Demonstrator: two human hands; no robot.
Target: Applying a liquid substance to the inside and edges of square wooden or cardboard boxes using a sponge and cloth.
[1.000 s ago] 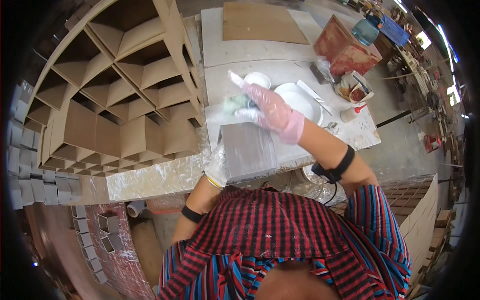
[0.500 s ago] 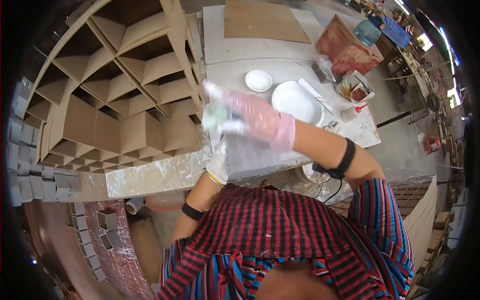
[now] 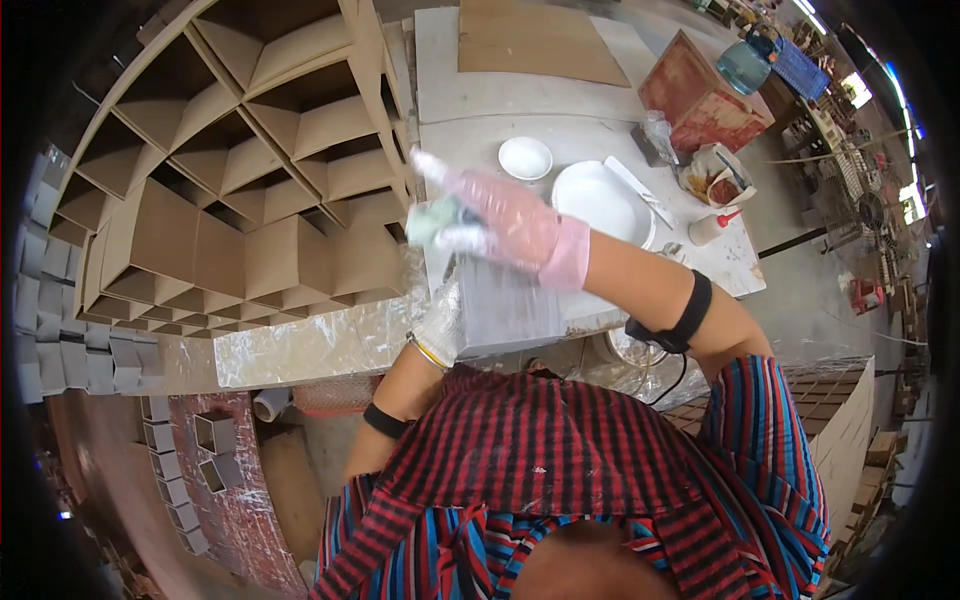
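My right hand, in a pink glove with whitened fingertips, is closed round a pale green wad, perhaps a cloth or sponge. Its index finger points out toward the cardboard compartments. Below it on the near table edge lies a smooth grey box, its far part covered by the hand. In a white knitted glove, my left hand grips the left side of that box; its fingertips are partly hidden. A white bowl and a round white dish with a flat white spatula stand beyond.
A tall stack of brown cardboard compartments rises close on the left. Right on the table are a squeeze bottle with red tip, an open bag and a red-stained box. A brown sheet lies at the back.
My right hand has shifted very slightly, still holding the green wad. The whole view has slid a little, and the left hand stays at the grey box.
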